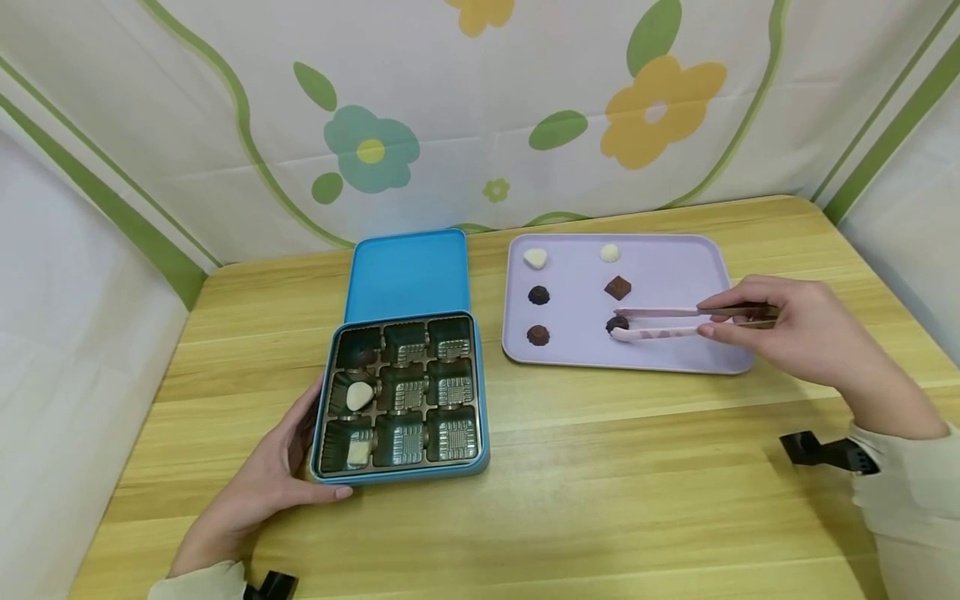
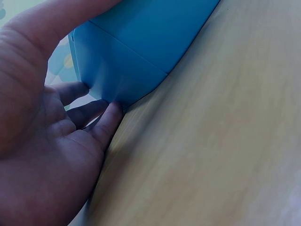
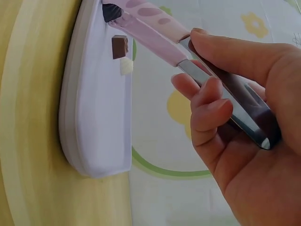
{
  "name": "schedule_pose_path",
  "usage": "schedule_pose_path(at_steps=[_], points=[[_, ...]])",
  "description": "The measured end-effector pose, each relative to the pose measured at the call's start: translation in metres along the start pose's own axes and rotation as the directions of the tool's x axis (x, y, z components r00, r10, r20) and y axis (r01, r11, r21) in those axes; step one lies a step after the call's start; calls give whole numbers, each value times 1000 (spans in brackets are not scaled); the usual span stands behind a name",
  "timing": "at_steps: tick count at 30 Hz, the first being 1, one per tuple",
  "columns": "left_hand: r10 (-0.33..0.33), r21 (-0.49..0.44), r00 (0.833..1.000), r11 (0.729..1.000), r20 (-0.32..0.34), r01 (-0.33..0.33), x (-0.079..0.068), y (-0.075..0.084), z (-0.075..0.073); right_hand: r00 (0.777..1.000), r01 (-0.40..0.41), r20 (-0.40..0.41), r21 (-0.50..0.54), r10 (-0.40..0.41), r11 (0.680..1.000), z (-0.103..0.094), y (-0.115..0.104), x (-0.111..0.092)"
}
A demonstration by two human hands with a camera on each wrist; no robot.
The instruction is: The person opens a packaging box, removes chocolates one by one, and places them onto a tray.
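My right hand (image 1: pixel 787 325) holds a pair of tongs (image 3: pixel 235 101), metal at the bend with pink tips. The tips stand on either side of a dark round chocolate (image 1: pixel 617 324) on the purple tray (image 1: pixel 675 287); whether they touch it on both sides I cannot tell. At the left, my left hand (image 1: pixel 273 475) grips the near left corner of a blue tin (image 1: pixel 486 417), thumb along the front and fingers against the left side. Inside its divided insert, the left column holds a dark chocolate (image 1: pixel 366 358), a white chocolate (image 1: pixel 360 395) and a square pale one (image 1: pixel 358 452).
Also on the tray lie a white heart-like chocolate (image 1: pixel 536 257), a white round one (image 1: pixel 609 252), a brown square one (image 1: pixel 618 288), a dark one (image 1: pixel 538 295) and a brown one (image 1: pixel 537 335). The blue lid (image 1: pixel 408 275) lies behind the tin, against a flowered cloth (image 1: pixel 487 100).
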State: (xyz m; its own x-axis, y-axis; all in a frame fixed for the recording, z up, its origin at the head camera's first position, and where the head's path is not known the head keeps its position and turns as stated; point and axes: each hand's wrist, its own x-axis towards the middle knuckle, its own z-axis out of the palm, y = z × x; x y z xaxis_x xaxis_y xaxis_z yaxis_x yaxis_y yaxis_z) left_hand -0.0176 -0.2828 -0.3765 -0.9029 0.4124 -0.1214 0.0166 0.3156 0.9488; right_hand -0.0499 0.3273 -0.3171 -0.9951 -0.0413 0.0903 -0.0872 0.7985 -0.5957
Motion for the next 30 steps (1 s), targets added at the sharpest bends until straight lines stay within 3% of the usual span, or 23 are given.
schedule_pose_path(at_steps=[7, 15, 22, 30], points=[[12, -5, 1000, 1000, -1, -12, 0, -1, 0, 999, -30, 26, 1, 30, 1000, -4, 0, -2], [3, -12, 1000, 1000, 3, -3, 0, 0, 0, 1000, -5, 18, -9, 5, 1000, -5, -2, -3], [-9, -9, 1000, 1000, 3, 9, 0, 0, 0, 996, -86, -16, 95, 88, 992, -11, -6, -6], [-1, -9, 1000, 1000, 3, 1, -1, 1, 0, 998, -65, -11, 178, 68, 982, 5, -26, -4]])
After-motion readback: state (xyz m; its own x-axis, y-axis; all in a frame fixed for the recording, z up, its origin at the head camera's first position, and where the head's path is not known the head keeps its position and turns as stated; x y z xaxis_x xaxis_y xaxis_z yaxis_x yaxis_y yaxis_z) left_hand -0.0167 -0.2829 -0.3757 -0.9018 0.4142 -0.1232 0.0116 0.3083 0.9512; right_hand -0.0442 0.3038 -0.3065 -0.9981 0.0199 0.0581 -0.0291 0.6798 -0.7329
